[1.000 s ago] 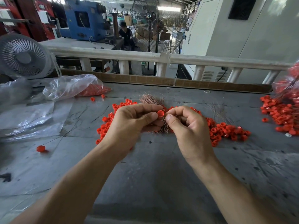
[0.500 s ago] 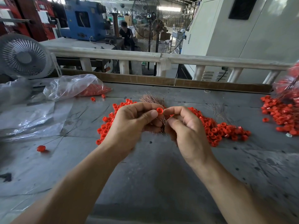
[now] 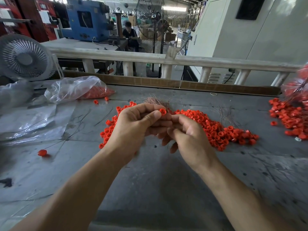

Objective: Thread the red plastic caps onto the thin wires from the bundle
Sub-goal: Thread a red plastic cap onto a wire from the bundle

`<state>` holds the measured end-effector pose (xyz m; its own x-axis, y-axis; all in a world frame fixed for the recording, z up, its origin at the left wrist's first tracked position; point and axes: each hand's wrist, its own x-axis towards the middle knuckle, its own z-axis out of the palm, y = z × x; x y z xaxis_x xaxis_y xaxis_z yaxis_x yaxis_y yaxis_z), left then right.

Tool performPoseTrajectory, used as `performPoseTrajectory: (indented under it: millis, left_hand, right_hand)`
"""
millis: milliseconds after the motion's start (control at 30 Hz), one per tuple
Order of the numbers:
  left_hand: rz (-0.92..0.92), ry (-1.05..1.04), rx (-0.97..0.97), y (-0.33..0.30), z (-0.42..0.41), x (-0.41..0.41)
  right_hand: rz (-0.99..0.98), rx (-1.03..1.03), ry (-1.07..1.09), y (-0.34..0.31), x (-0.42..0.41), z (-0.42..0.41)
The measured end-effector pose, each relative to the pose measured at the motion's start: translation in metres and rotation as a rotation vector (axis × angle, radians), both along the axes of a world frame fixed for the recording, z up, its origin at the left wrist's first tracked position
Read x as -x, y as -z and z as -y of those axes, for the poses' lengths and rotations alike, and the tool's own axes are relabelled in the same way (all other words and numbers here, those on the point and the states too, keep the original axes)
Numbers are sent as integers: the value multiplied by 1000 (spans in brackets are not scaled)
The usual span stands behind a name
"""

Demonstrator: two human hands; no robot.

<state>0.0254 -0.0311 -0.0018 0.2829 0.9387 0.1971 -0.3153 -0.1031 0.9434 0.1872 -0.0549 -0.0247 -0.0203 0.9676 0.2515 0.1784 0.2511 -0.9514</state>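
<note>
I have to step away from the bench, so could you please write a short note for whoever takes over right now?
Left hand: pinches one red cap between thumb and forefinger and also holds the wire bundle.
Right hand: fingers curled just beside the cap; whether it grips a wire is too fine to tell.
Loose caps lie piled on the table behind the hands; more in the bag far left.
Done: one capped wire lies at the left; a capped heap at the right edge.
Left: the pile.
</note>
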Motion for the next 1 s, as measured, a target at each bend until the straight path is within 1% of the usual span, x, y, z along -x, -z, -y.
performPoseTrajectory:
  millis: [100, 233, 300, 367, 467, 667, 867, 1000]
  left_hand:
    - [-2, -42, 10, 0, -1, 0]
    - [-11, -60, 19, 1, -2, 1]
    - [-14, -62, 23, 0, -1, 1]
    - [-15, -64, 24, 0, -1, 1]
    - [-20, -64, 25, 0, -1, 0]
    - [-61, -70, 0, 0, -1, 0]
    - [-60, -68, -1, 2, -1, -1]
    - [-67, -68, -5, 4, -3, -1]
  right_hand:
    - [118, -25, 159, -2, -6, -4]
    - [442, -96, 530, -11, -32, -11]
    - [554, -65, 644, -15, -46, -12]
    - [639, 12, 699, -16, -57, -14]
    - [719, 102, 680, -17, -70, -14]
    - [783, 156, 584, -13, -70, -13]
    - [846, 154, 549, -8, -64, -15]
    - [914, 121, 574, -6, -59, -18]
